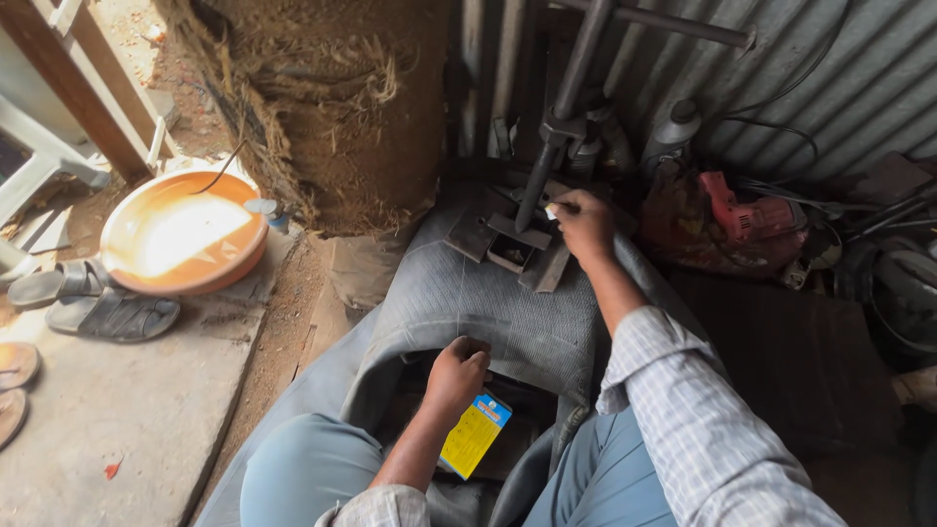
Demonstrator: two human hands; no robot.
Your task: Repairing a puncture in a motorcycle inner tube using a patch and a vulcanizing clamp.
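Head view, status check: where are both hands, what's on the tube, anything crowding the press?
Right hand at the press base, pinching a small white piece. Left hand fisted on the grey inner tube, near a yellow packet. Red power tool and bottles beside the press.

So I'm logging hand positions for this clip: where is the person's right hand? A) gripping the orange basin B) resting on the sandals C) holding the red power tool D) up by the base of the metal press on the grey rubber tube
D: the right hand is at the foot of the metal press, over the grey rubber tube.
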